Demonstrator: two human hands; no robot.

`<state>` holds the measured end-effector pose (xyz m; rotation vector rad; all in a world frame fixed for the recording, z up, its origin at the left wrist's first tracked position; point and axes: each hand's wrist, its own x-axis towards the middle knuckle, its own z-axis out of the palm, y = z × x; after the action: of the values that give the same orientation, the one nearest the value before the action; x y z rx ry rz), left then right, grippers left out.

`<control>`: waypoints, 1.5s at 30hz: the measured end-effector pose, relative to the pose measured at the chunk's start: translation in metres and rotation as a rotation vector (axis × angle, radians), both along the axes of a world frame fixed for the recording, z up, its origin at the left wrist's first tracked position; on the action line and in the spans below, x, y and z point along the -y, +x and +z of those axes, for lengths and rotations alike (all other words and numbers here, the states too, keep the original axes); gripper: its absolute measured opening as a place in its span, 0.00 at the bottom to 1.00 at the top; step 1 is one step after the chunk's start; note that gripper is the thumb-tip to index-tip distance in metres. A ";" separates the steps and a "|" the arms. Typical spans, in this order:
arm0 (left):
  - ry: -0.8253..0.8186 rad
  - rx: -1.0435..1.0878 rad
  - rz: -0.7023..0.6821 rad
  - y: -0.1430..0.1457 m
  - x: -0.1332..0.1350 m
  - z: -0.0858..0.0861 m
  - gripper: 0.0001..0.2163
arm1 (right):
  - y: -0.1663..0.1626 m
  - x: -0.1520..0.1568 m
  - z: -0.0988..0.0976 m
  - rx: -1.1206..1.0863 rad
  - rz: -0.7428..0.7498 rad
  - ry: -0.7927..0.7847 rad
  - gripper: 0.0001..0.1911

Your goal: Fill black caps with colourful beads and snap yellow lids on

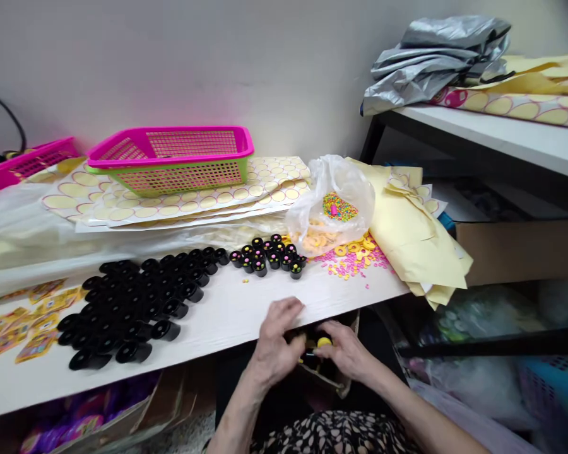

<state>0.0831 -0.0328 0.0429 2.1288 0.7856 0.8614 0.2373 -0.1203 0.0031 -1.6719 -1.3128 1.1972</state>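
Step in hand, as judged: picking out or handling a yellow cap (pixel 324 342) at the mouth of the box (pixel 334 382), below the table (pixel 227 309) edge. Left hand (pixel 278 343): thumb and fingers spread, nothing visible between. Right hand (pixel 345 350): thumb and fingers curl about the cap, which sits by their tips; cannot tell whether they pinch it. Next move calls for a secure pinch and clearance over the box rim. Cap's round face seems tilted upward; long axis unreadable. Candy cups (pixel 260 268) lie beyond the left hand.
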 end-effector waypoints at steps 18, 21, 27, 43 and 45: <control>-0.025 -0.125 0.560 0.052 -0.059 -0.013 0.09 | 0.121 -0.103 0.050 1.141 -0.511 0.147 0.10; -0.015 -0.155 0.562 0.051 -0.056 -0.012 0.15 | 0.123 -0.117 0.047 1.219 -0.472 0.097 0.10; -0.021 -0.137 0.562 0.056 -0.055 -0.009 0.10 | 0.111 -0.109 0.048 1.324 -0.469 0.233 0.07; -0.128 -0.043 0.432 0.021 -0.030 -0.017 0.07 | 0.030 -0.065 0.031 0.746 0.018 0.530 0.11; -0.125 -0.047 0.426 0.021 -0.030 -0.017 0.07 | 0.035 -0.069 0.031 0.677 0.036 0.503 0.13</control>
<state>0.1038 -0.0023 0.0261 1.9067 1.3130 0.9493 0.2724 -0.0513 0.0338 -1.7169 -1.8552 0.2433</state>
